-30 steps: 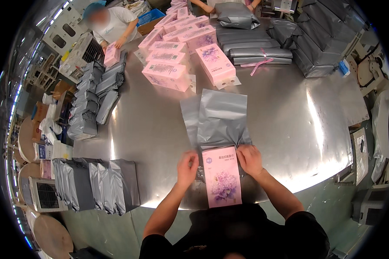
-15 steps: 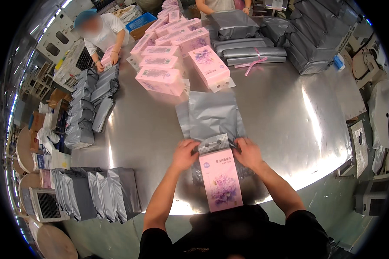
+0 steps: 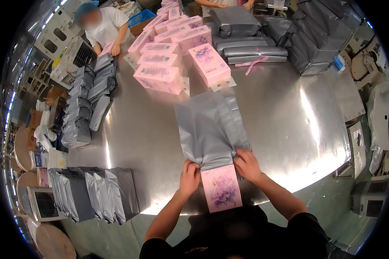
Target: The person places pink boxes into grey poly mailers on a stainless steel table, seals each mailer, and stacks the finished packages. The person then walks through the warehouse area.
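Observation:
A grey plastic mailing bag lies on the metal table in front of me, its near end drawn over the far part of a pink flower-printed tissue pack. The near half of the pack sticks out toward my body. My left hand pinches the bag's left edge, close beside the pack. On the other side my right hand is closed on the bag's right edge. The far half of the pack is hidden inside the bag.
Many pink packs are heaped at the far middle of the metal table. Filled grey bags stand in rows at left and are stacked at far right. A co-worker handles a pink pack at far left; another person stands at the back.
The bag's mouth has come nearer, covering the top of the pack, hanging tab included. Both hands have moved toward my body with it. The far-left co-worker's hands have shifted slightly.

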Available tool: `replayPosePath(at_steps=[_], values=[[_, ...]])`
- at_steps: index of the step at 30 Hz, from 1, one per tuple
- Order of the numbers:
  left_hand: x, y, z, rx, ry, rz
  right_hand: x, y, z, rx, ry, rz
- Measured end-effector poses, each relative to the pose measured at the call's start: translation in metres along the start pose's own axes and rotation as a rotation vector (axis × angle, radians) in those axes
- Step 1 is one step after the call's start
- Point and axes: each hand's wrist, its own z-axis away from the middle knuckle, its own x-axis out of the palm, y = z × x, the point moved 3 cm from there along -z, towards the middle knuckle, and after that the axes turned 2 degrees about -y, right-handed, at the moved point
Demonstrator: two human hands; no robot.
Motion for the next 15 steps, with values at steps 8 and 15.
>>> replayPosePath(at_steps=[8, 15], values=[[0.008, -0.01, -0.002, -0.621, -0.295, 0.108, 0.02, 0.008, 0.03, 0.402, -0.38, -0.257], [-0.015, 0.034, 0.054, -0.742, -0.319, 0.247, -0.021, -0.036, 0.11, 0.613, -0.665, -0.635]])
